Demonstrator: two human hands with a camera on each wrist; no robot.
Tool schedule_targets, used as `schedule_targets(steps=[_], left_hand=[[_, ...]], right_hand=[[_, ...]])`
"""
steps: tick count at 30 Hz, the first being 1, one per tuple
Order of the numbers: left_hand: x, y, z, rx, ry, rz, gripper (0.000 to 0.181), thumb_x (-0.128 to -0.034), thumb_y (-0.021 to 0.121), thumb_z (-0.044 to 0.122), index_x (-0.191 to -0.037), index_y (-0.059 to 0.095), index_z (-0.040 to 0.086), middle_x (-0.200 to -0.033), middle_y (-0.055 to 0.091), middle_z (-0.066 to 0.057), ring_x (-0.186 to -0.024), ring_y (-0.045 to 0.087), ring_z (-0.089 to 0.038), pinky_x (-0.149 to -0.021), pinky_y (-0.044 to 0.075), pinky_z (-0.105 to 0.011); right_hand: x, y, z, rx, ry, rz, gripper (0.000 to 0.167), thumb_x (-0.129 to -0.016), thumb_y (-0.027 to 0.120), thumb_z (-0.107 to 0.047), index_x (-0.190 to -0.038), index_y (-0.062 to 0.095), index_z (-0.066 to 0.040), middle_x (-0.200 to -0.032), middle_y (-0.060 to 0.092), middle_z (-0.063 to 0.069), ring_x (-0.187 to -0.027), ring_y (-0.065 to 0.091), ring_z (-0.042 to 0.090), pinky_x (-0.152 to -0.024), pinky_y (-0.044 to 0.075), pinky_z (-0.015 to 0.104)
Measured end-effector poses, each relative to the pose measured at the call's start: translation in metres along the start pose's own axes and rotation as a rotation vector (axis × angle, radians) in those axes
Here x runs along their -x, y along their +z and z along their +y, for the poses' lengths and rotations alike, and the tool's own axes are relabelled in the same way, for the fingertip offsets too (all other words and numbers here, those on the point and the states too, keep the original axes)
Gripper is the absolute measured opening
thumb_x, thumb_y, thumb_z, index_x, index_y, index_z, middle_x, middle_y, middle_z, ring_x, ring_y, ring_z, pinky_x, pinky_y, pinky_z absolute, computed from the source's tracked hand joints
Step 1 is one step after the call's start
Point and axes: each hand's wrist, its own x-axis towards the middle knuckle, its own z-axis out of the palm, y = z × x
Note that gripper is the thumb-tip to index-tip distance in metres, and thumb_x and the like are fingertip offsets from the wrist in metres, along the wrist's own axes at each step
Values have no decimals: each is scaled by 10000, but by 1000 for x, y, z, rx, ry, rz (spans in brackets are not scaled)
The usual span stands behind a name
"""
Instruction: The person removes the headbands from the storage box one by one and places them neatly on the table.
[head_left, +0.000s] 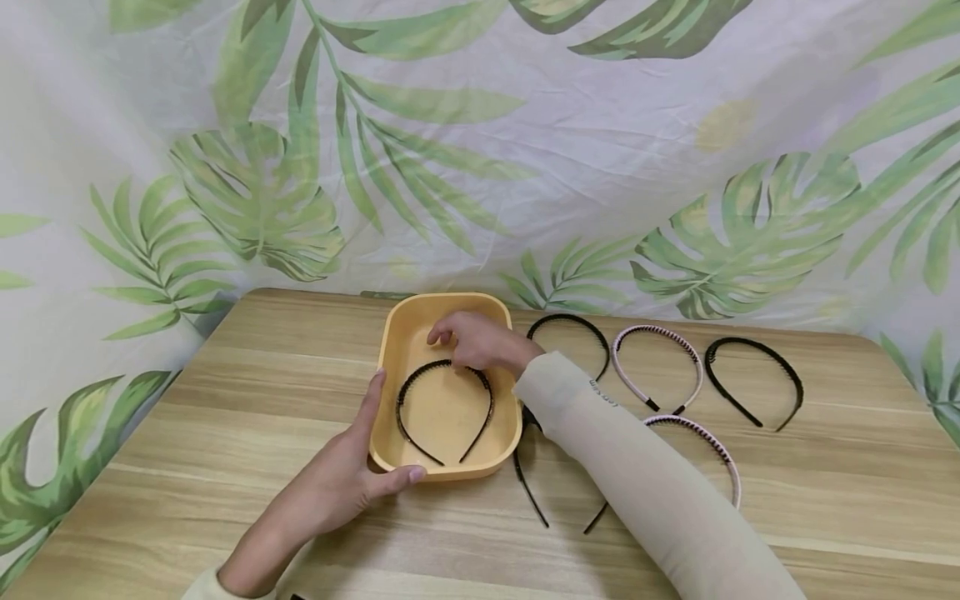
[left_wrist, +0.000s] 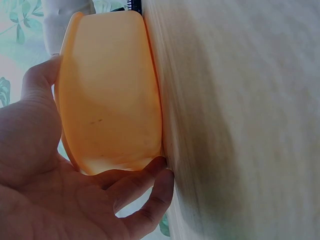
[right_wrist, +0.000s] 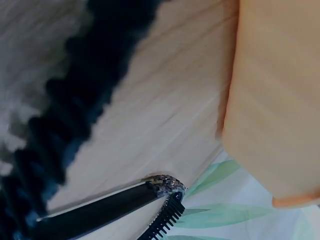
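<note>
A yellow plastic bin (head_left: 447, 468) stands on the table with a black toothed headband (head_left: 403, 425) lying inside. My left hand (head_left: 341, 475) grips the bin's near left corner, thumb along the near side and fingers at the left side. In the left wrist view, the left hand (left_wrist: 65, 170) has fingertips low against the bin (left_wrist: 110, 90), beside the tabletop. Over the bin, my right hand (head_left: 480, 340) is at the headband's top curve, fingers loosely bent and spread apart; part of the band is hidden beneath it. The right wrist view does not show that hand.
Right of the bin lie a black headband (head_left: 567, 317), a pale pink headband (head_left: 619, 367), another black headband (head_left: 787, 371) and a nearer pink headband (head_left: 731, 462). My right sleeve (head_left: 637, 467) covers part of these. A leaf-patterned cloth (head_left: 465, 192) hangs behind the wooden table (head_left: 225, 417).
</note>
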Motion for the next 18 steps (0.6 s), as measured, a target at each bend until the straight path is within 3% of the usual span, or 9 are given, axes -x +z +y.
schedule_targets(steps=[11, 18], left_hand=[[0, 0, 1, -6, -3, -3, 1287, -881, 833, 486, -1687, -117, 165, -1607, 376, -356, -1328, 591, -358, -1116, 420, -583], [0, 0, 1, 4, -18, -9, 1290, -882, 836, 479, -1686, -124, 170, -1613, 367, -353, -1349, 572, -363, -1123, 414, -580]], right_hand=[[2, 1, -1, 36, -38, -11, 510, -826, 677, 137, -1300, 718, -48, -1305, 684, 163, -1208, 632, 293, -986, 510, 341], [2, 0, -1, 10, -81, -17, 461, -831, 663, 152, -1250, 739, -26, -1230, 702, 158, -1058, 647, 232, -905, 511, 271]])
